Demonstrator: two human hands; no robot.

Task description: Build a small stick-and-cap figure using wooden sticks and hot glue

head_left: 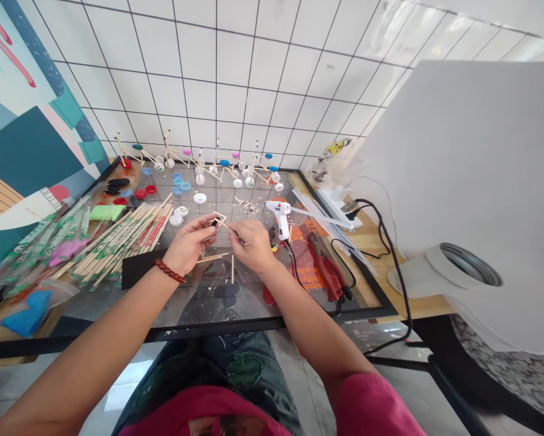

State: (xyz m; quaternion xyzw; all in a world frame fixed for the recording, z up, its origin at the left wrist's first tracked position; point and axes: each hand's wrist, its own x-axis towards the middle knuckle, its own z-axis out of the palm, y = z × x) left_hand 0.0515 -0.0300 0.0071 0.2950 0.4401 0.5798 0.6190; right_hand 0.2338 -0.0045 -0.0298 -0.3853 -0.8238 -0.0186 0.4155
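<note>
Above the middle of the glass-topped table, my left hand point(190, 241) pinches a small frame of wooden sticks point(221, 217) that has a black piece at its lower left. My right hand point(250, 243) closes its fingers on the frame's right end, at a stick. Below the hands, several cut wooden sticks point(232, 269) lie on the glass. A white glue gun point(279, 219) stands just right of my right hand. Beyond the hands, several little stick-built models with bottle-cap wheels point(250, 181) stand in a row by the tiled wall.
Wrapped chopsticks point(126, 242) lie in a heap at left, near blue clay point(26, 313) and a green clay block point(106, 212). Red-handled pliers point(328, 269), clear glue sticks point(344, 233) and a power strip point(339, 206) with a black cable point(383, 227) are at right. Bottle caps point(199, 198) are scattered behind.
</note>
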